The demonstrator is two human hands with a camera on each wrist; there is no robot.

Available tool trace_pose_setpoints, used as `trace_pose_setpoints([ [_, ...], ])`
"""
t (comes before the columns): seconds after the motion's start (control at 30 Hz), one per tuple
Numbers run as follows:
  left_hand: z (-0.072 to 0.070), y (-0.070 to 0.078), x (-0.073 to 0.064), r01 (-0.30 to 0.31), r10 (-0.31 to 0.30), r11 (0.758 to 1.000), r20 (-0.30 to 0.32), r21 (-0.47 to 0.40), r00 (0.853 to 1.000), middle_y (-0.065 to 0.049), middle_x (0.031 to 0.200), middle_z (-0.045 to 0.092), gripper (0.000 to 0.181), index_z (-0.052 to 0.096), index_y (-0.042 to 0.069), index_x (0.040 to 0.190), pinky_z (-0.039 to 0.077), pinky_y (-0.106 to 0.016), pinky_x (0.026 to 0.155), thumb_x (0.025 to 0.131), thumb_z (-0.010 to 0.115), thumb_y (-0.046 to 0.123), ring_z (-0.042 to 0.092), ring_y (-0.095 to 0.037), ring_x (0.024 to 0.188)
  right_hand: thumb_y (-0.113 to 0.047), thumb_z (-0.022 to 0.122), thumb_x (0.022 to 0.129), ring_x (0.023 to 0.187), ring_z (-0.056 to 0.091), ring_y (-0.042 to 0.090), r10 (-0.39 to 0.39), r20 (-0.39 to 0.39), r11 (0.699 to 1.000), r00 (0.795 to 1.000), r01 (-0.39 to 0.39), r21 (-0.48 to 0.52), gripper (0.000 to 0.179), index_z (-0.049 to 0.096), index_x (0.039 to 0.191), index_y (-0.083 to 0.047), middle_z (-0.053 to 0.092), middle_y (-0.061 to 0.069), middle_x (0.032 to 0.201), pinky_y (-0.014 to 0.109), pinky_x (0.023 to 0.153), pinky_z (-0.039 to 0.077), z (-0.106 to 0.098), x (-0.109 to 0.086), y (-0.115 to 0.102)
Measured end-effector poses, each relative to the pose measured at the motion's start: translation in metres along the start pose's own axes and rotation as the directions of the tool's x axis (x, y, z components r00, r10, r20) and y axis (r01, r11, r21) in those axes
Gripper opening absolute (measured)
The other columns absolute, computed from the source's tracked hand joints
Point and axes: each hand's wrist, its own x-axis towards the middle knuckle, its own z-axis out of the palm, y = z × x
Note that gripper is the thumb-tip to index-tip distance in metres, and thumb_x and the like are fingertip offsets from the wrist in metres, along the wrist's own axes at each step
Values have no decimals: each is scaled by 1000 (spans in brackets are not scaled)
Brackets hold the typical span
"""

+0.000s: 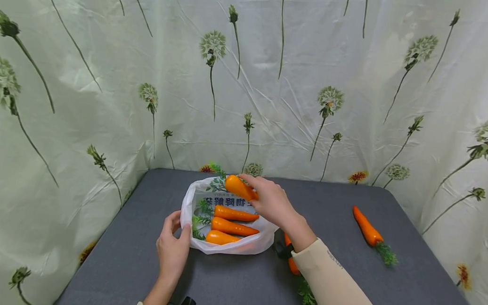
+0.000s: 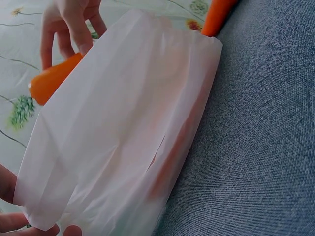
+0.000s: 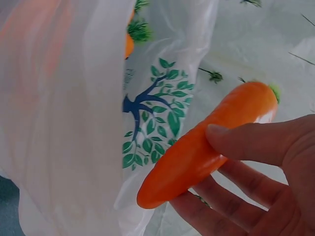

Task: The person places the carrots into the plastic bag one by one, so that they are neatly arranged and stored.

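Observation:
My right hand [image 1: 272, 199] grips an orange carrot [image 1: 238, 187] with a green leafy top, above the far side of the white plastic bag [image 1: 265, 241]. In the right wrist view, thumb and fingers wrap this carrot [image 3: 202, 147] beside the bag's green tree print. My left hand [image 1: 172, 247] pinches the bag's left rim, thumb inside and fingers outside. Inside the open-mouthed bag, three carrots [image 1: 234, 227] lie side by side, tops to the left. The left wrist view shows the bag's outer side [image 2: 118, 123] and only some left fingertips.
On the dark grey table [image 1: 143, 259], a loose carrot [image 1: 367, 226] lies at the right. More orange carrot [image 1: 293, 266] with a leafy top [image 1: 307, 291] shows beneath my right forearm, partly hidden. A flower-printed white sheet [image 1: 248, 86] hangs behind the table.

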Motion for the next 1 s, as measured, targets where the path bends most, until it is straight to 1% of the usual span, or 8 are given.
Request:
trace_pose_setpoints([
  [0.1, 0, -4, 1, 1, -1, 1000, 7, -11, 1000, -7, 109, 60, 39, 52, 16, 123, 35, -53, 91, 86, 61, 22, 52, -25, 105, -2, 67, 77, 72, 52, 10, -29, 37, 999, 999, 30, -35, 71, 41, 134, -33, 56, -7, 106, 22, 47, 40, 2, 4, 0],
  [0.2, 5, -23, 4, -12, 12, 1000, 8, 18, 1000, -6, 111, 60, 41, 50, 20, 126, 35, -53, 91, 87, 60, 27, 52, -24, 106, 2, 64, 77, 63, 48, 12, -42, 81, 997, 996, 47, -57, 69, 42, 134, -31, 56, -6, 102, 23, 44, 37, 6, 7, 0],
  [0.3, 9, -38, 7, -16, 16, 1000, 12, -5, 1000, -6, 111, 60, 43, 50, 20, 126, 35, -51, 92, 85, 62, 26, 52, -24, 106, 5, 63, 77, 59, 46, 14, -46, 127, 996, 991, 55, -69, 70, 43, 134, -31, 55, -5, 103, 24, 41, 35, 10, 10, 1],
  [0.33, 9, -39, 7, -10, 10, 1000, 7, 13, 1000, -5, 110, 60, 42, 50, 21, 126, 36, -53, 90, 86, 61, 28, 52, -24, 105, 5, 62, 76, 59, 46, 14, -44, 142, 996, 989, 55, -74, 71, 42, 134, -32, 55, -5, 104, 25, 41, 35, 12, 11, 1],
  [0.5, 6, -24, 5, 0, 0, 1000, 7, -3, 1000, -5, 108, 61, 40, 51, 19, 125, 38, -51, 87, 86, 60, 27, 53, -22, 104, 4, 63, 76, 75, 49, 12, -50, 190, 993, 980, 70, -100, 71, 43, 134, -31, 54, -5, 114, 23, 44, 39, 20, 16, 2],
  [0.57, 1, -8, 3, 7, -7, 1000, 12, 4, 1000, -5, 108, 61, 39, 51, 18, 124, 38, -52, 86, 87, 59, 26, 53, -22, 103, 3, 63, 76, 77, 50, 12, -52, 201, 991, 978, 76, -110, 70, 43, 133, -31, 54, -5, 114, 23, 45, 40, 23, 18, 3],
  [0.7, -4, 7, 1, 8, -8, 1000, 15, 1, 1000, -3, 106, 62, 37, 53, 16, 122, 40, -51, 84, 86, 60, 21, 54, -20, 101, 0, 66, 76, 80, 51, 12, -52, 216, 987, 975, 84, -138, 68, 44, 133, -31, 54, -6, 111, 24, 52, 43, 29, 23, 5],
  [1.0, -6, 8, 2, 9, -9, 1000, 27, -9, 1000, -1, 107, 61, 38, 52, 15, 123, 43, -49, 84, 87, 61, 21, 54, -18, 102, -4, 68, 75, 91, 53, 14, -46, 254, 978, 966, 96, -188, 66, 46, 132, -29, 57, -4, 113, 31, 74, 48, 44, 33, 10],
])
